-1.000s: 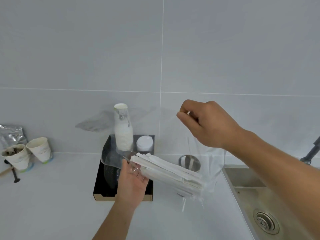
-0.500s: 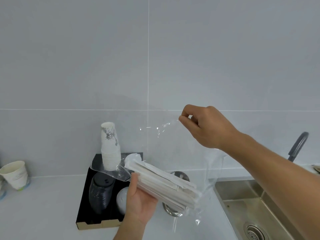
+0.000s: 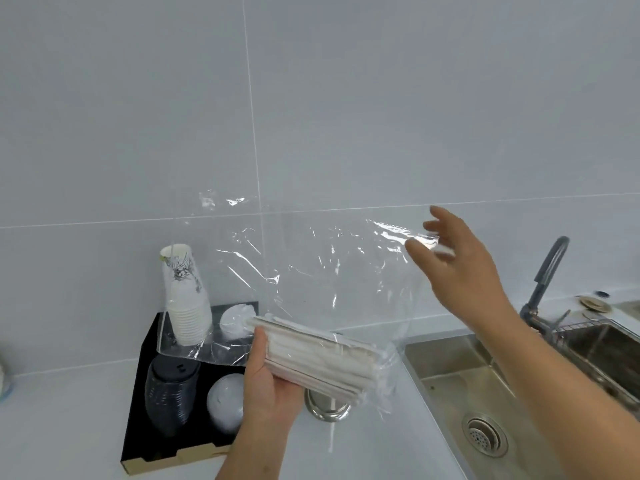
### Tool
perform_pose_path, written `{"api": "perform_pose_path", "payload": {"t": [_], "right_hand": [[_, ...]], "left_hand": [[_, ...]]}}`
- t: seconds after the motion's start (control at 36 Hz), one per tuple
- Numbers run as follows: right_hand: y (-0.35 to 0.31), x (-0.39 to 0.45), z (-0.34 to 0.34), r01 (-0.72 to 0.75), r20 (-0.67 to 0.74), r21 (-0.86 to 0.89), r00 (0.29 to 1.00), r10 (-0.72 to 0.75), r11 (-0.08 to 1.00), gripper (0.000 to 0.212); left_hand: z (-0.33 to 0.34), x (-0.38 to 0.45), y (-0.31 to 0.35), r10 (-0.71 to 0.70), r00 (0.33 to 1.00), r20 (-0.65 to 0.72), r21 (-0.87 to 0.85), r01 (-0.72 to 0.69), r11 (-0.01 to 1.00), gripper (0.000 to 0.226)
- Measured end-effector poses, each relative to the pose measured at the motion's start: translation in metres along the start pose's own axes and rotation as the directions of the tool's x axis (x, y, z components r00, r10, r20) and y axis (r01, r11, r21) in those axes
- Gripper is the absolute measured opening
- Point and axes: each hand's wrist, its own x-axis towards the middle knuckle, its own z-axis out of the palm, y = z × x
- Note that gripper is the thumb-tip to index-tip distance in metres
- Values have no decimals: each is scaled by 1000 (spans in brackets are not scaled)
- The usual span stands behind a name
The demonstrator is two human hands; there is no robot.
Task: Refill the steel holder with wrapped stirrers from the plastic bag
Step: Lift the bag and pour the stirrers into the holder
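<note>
Above the steel holder (image 3: 327, 407) on the counter, the left hand (image 3: 273, 382) clasps the wrapped stirrers (image 3: 318, 358) through the plastic bag (image 3: 311, 271), while the right hand (image 3: 457, 268), fingers spread, touches its upper edge, seemingly holding it open.

A: What support surface do we observe?

B: We see a white countertop (image 3: 86, 427) meeting a tiled wall.

A: What rests directly on it?

B: We identify a black cardboard tray (image 3: 145, 441) at centre-left, and just beside it to the right a steel holder (image 3: 325, 408), upright, partly hidden. A steel sink (image 3: 450, 368) is set into the right side.
</note>
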Motion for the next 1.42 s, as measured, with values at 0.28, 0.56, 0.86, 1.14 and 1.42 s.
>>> {"api": "perform_pose_path", "payload": {"t": [0.28,0.56,0.86,1.14,1.42], "right_hand": [[22,-49,35,-412,214,496,911,353,764,20],[21,-41,13,-252,18,599,953,302,760,31],[21,-38,-7,-233,11,566,961,276,791,22],[3,-27,-29,-139,-10,617,983,184,774,29],[5,-26,-38,-159,-36,604,973,226,781,33]], "left_hand": [[21,16,-21,3,1000,-27,37,-2,999,35],[11,32,4,49,993,-109,53,-43,998,22],[-20,64,15,96,991,-95,-22,-98,995,33],[-7,72,-33,-38,967,-251,-131,5,991,40],[2,60,-80,-177,966,-187,-213,137,968,66]]}}
